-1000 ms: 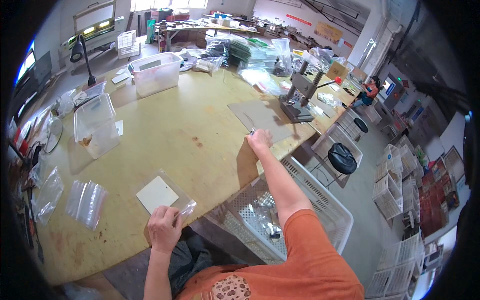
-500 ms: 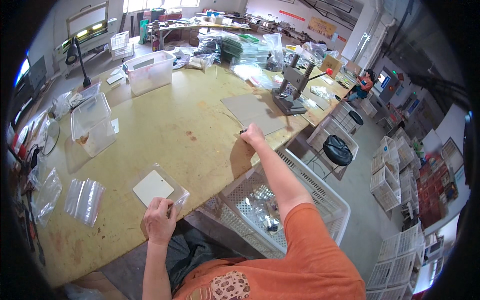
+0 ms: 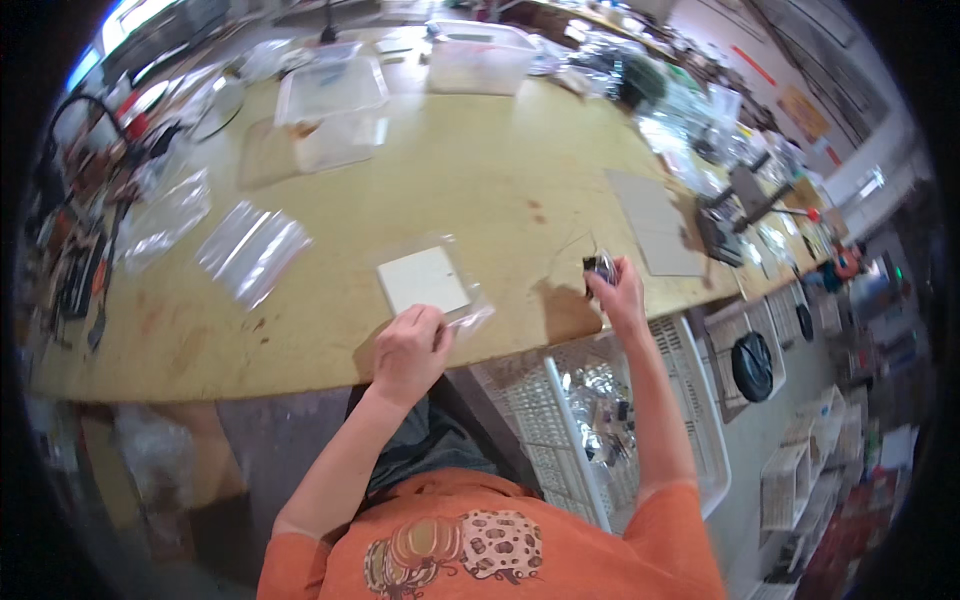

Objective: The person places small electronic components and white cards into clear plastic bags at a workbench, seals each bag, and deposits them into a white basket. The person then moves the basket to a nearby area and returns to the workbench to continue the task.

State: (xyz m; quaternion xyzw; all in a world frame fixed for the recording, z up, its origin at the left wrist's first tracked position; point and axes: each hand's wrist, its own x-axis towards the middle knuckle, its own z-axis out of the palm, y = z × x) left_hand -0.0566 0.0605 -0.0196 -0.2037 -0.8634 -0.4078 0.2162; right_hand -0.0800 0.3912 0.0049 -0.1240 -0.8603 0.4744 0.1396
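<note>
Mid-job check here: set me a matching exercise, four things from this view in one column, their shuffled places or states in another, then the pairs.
1. left hand
2. right hand
3. grey sheet
4. white basket

A. lying beside the press
B. holding a small dark item
C. below the near edge of the table
D. at the near edge of a white card

Pairs: 1-D, 2-B, 3-A, 4-C

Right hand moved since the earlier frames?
Yes. Judged against the grey board, the right hand has shifted left, toward the left hand; it overlapped the board's near edge and now sits clear of it.
</note>
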